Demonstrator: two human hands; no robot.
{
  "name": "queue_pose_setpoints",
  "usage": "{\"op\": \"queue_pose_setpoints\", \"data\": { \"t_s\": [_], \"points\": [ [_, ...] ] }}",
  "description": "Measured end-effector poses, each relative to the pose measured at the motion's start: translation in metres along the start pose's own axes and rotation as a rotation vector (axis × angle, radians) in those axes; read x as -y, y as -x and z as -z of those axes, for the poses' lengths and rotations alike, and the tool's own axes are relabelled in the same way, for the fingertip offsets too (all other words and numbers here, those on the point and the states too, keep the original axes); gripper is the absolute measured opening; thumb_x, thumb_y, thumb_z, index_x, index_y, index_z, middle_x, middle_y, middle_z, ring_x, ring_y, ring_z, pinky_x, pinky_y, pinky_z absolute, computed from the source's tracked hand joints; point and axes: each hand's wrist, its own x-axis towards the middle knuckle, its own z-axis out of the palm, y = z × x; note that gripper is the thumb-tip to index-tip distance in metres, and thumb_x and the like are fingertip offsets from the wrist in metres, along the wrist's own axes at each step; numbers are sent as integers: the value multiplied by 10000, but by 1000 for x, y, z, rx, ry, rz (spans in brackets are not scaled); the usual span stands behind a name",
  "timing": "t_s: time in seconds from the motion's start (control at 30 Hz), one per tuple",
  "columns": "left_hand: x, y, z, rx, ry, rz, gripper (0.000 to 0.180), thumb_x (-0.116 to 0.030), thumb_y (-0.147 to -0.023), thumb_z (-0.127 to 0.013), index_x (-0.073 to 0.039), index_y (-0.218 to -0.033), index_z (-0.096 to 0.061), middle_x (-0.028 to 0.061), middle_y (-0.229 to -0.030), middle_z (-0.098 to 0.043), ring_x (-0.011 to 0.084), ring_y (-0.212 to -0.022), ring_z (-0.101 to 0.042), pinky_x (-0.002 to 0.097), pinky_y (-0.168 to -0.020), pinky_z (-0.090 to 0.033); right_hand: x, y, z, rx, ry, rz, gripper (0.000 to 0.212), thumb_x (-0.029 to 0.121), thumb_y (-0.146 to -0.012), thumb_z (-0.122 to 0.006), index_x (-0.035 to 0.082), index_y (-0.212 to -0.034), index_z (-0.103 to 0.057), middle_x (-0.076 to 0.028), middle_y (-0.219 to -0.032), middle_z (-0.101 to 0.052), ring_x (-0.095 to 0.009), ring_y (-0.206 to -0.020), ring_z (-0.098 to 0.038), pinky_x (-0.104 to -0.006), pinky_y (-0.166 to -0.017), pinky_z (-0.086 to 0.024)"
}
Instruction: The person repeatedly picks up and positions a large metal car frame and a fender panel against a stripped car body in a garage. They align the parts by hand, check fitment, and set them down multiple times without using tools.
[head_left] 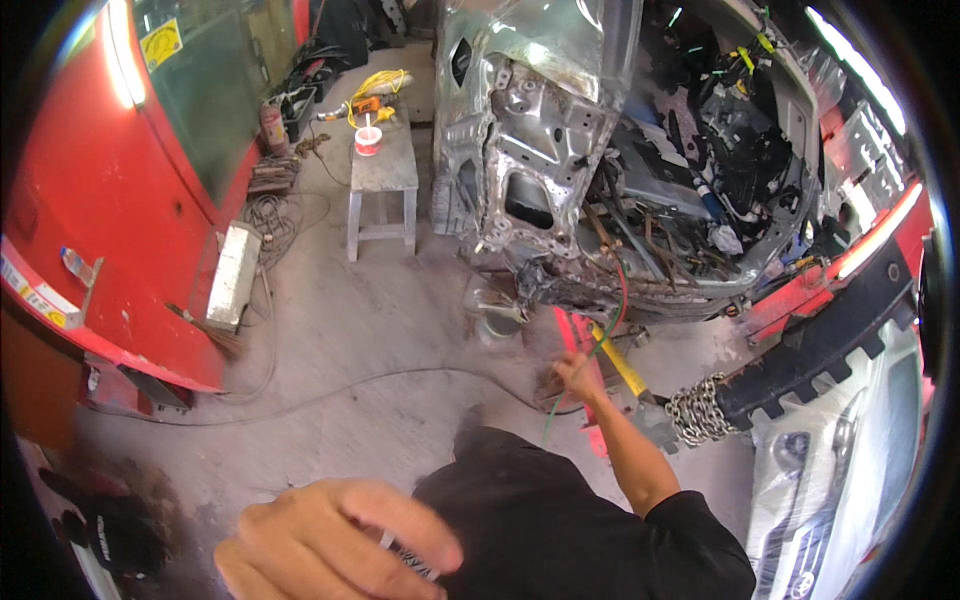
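Observation:
My left hand (335, 540) is large and close at the bottom, fingers curled in front of my black shirt. A small dark piece with white marks (410, 560) shows between its fingers; whether it is a held thing or the shirt is unclear. My right hand (580, 378) reaches low ahead, its fingers closed where a thin red and green hose (624, 290) passes. It seems to grip the hose, beside a red metal stand (575, 330) and a yellow cylinder (620, 358). The hose rises to a brass-coloured torch fitting (608, 246) at the stripped car body (545, 130).
A worn stool (385, 165) bears a red-and-white cup (367, 140) and an orange power tool (366, 105). A black cable (400, 374) crosses the floor. A chain (700, 410) wraps a dark toothed beam (820, 350) on the right, near a plastic-covered car (830, 470).

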Motion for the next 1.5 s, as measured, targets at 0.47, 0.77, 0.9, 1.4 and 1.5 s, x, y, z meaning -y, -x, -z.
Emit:
{"op": "queue_pose_setpoints", "data": {
  "t_s": [0.47, 0.77, 0.9, 1.4, 1.5],
  "points": [
    [183, -42, 51, 232, -726, 481, 157, -92, -772, -765, -33, -914, -735, 72, -752, -672, 264, -689, -651, 442, -831, -543, 254, -234, 172, -833, 13, 644, 510, 232, -980, -629, -66, -1383, -529, -229, -1036, -687, -293, -930, -668, -378, -868, -517],
    [290, -2, 136, 56, -771, 898, 286, -193, -910, -679, -3, -1123, -691, 167, -1015, -712, 364, -932, -675, 406, -796, -525, 286, -262, 202, -754, 150, 544, 557, 224, -960, -624, -139, -1369, -520, -348, -1283, -616, -442, -1230, -600, -427, -1048, -450],
    [356, 22, 188, -8, -701, 910, 505, -221, -904, -684, 22, -1332, -572, 192, -990, -721, 333, -884, -694, 401, -798, -530, 304, -245, 190, -735, 184, 450, 563, 181, -942, -615, -102, -1413, -493, -342, -1304, -605, -450, -1236, -591, -435, -1052, -449],
    [550, -19, 349, -85, -685, 1018, 1000, -156, -872, -680, 43, -1597, -21, 168, -721, -672, 267, -580, -663, 380, -598, -536, 325, -230, 163, -777, 415, 129, 680, 220, -905, -630, -146, -1438, -419, -392, -1302, -568, -487, -1215, -576, -456, -1043, -452],
    [589, -11, 377, -50, -828, 884, 1031, -231, -861, -683, 70, -1581, -9, 297, -877, -709, 410, -758, -713, 460, -739, -553, 322, -236, 156, -873, 502, 195, 746, 232, -909, -642, -104, -1509, -351, -302, -1024, -682, -359, -934, -682, -407, -882, -504]
  ]
}}
